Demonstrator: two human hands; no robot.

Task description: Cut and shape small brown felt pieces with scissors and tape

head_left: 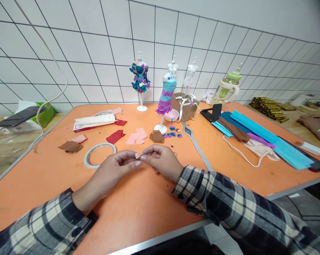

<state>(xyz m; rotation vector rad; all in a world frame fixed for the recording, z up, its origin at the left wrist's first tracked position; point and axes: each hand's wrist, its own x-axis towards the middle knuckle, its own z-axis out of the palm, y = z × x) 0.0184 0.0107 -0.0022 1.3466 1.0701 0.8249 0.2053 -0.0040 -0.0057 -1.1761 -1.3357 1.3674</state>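
Pinching 1 pink scrap [138, 155] between fingertips [137, 164], the left hand [113, 173] and right hand [163, 161] face a pink bowl [171, 115], a cardboard box [187, 112] and a bottle [224, 92] of yellowish liquid.

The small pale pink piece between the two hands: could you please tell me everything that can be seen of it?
The small pale pink piece looks like thin paper, crumpled or gathered, with an uneven outline. The fingertips of the bare left hand pinch it at one side, those of the bare right hand at the other, partly covering it. It is held over the orange tabletop, near the middle of the view. Its finer folds are too small to tell.
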